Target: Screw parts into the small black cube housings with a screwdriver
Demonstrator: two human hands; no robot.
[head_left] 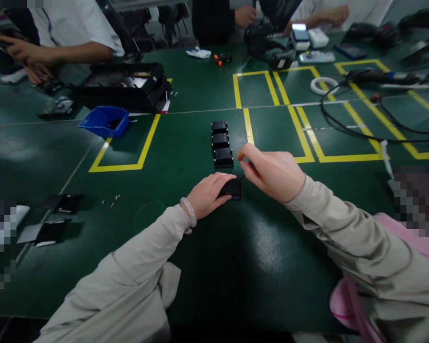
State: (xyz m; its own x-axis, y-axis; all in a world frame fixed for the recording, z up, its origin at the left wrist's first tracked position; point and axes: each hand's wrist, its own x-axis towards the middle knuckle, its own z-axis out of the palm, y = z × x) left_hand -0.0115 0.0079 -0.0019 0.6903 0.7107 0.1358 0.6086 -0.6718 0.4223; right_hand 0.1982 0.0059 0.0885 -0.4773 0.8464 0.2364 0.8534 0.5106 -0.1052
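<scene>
Gripping the black block (pixel 232 189) from its left, your left hand (pixel 208 194) has its fingers over the far edge and its thumb along the near edge, as the head view shows. The block lies flat on the green table (pixel 268 257), in front of you and near the middle. Your right hand (pixel 270 172) is beside its right end, fingers curled in and thumb drawn close to the forefinger, pinching a thin dark tool (pixel 242 178); most of the tool is hidden, and you cannot tell from this angle exactly where its tip meets the block. Just beyond your left fingers stand three more blocks (pixel 220 139) in a row running away from you, with small shiny bits along their sides. You wear a pale bracelet (pixel 188 212) on your left wrist. To your left, a few small white bits (pixel 112 202) lie scattered, with dark flat pieces (pixel 67 204) farther out. Beyond these sit a blue bin (pixel 103 123) and a black case (pixel 123 93). On your right, yellow tape (pixel 353 157) marks out boxes, a white ring (pixel 324 86) lies across one line, and a black cable (pixel 346 127) loops over others. Across the table, a co-worker's hand (pixel 246 16) shows against a dark sleeve.
</scene>
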